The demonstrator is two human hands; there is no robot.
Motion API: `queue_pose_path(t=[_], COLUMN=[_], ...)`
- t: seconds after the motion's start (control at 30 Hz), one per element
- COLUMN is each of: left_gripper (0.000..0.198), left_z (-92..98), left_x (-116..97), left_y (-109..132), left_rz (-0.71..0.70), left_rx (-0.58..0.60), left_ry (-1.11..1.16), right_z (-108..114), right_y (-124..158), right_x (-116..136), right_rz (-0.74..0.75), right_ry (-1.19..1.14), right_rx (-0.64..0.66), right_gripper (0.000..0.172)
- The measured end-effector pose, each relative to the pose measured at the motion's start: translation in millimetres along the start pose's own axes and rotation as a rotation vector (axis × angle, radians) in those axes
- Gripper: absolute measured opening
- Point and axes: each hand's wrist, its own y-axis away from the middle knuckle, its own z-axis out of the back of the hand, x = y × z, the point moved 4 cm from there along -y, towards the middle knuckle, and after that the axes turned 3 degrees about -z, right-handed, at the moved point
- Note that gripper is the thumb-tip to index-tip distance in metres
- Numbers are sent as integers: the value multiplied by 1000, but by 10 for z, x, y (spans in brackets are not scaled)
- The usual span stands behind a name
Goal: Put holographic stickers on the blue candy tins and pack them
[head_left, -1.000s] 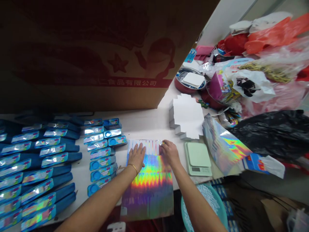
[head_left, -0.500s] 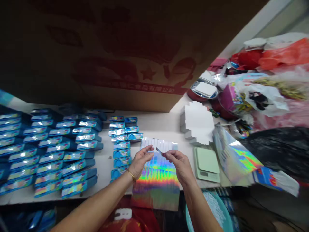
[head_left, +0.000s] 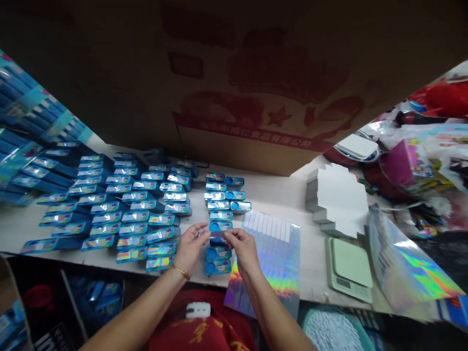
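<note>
A small shiny sticker [head_left: 218, 235] spans the gap between my hands, above a column of blue boxes. My right hand [head_left: 244, 248] pinches its right end between thumb and forefinger. My left hand [head_left: 190, 247], a gold bracelet at its wrist, has thumb and forefinger closed at the left end; the exact grip is small and hard to see. Under the sticker is a blue box [head_left: 221, 226] with a round mark on its end, in line with several others. The holographic sticker sheet [head_left: 272, 263], with white strips along its top, lies partly beneath my right forearm.
Rows of blue boxes [head_left: 133, 217] stand at left. A large carton [head_left: 237, 131] rises behind the table. To the right are stacked white card pieces [head_left: 341, 197], a pale green scale [head_left: 351, 265] and more holographic sheets [head_left: 409, 258]. A teal basin [head_left: 360, 329] holds white pieces below.
Both hands have moved left from over the sticker sheet to the column of boxes, bringing the sticker along. My left fingers have come to its left end. The view has swung left.
</note>
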Motion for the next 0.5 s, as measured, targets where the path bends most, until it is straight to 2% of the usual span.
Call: queue_pose_path(t=[0.13, 0.33, 0.5], left_gripper=[38, 34, 30], left_z=[150, 177, 193], left_x=[156, 325, 327], left_y=[-223, -448, -485], left_rz=[-76, -189, -292], left_rx=[-46, -15, -31], left_ry=[-74, -194, -362], right_z=[-92, -88, -59], right_y=[-129, -188, -241], right_x=[-146, -121, -138], right_rz=[150, 436, 467], right_ry=[218, 656, 742], right_rx=[-137, -275, -311], right_gripper=[17, 17, 15])
